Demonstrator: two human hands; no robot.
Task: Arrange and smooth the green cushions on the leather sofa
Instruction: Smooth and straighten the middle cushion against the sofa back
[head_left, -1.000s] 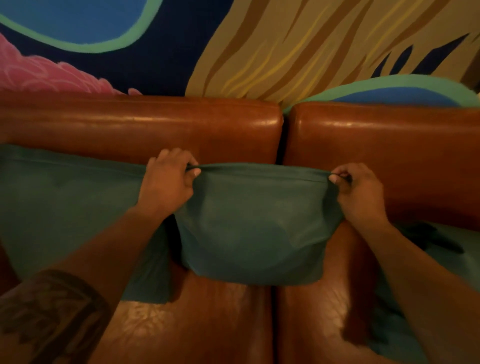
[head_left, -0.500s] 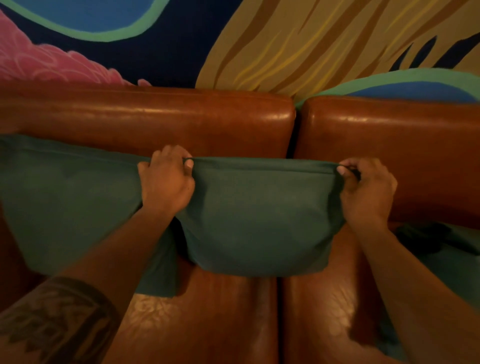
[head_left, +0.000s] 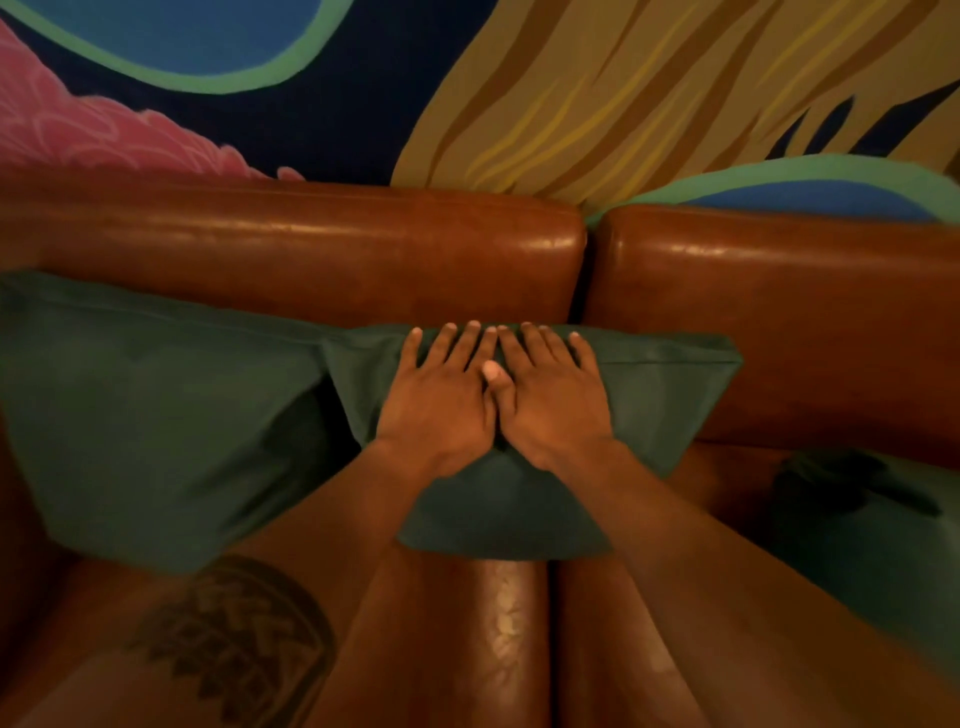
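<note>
Both hands have let go of the middle cushion's top corners and come together at its centre, where a second ago each pinched one end of the upper seam

Head view: the left hand (head_left: 439, 402) and right hand (head_left: 550, 402) lie flat, side by side on the front face of the middle green cushion (head_left: 660, 400), fingers straight and spread, fingertips reaching its top edge; neither grips anything, both press with open palms, and the thumbs meet between them. That cushion stands upright against the leather sofa (head_left: 311, 254), leaning on the backrest right where the two back sections meet, its lower edge on the seat. To its left a larger green cushion (head_left: 156, 415) also leans on the backrest, its right corner touching or slightly overlapping the middle one. At the right edge a third green cushion (head_left: 857, 545) lies lower on the seat, partly out of frame, with a dark shape on top that I cannot identify. A tattoo (head_left: 228, 644) shows on the left forearm. Behind the sofa rises a painted mural wall (head_left: 597, 104) in blue, pink, ochre and green
</note>
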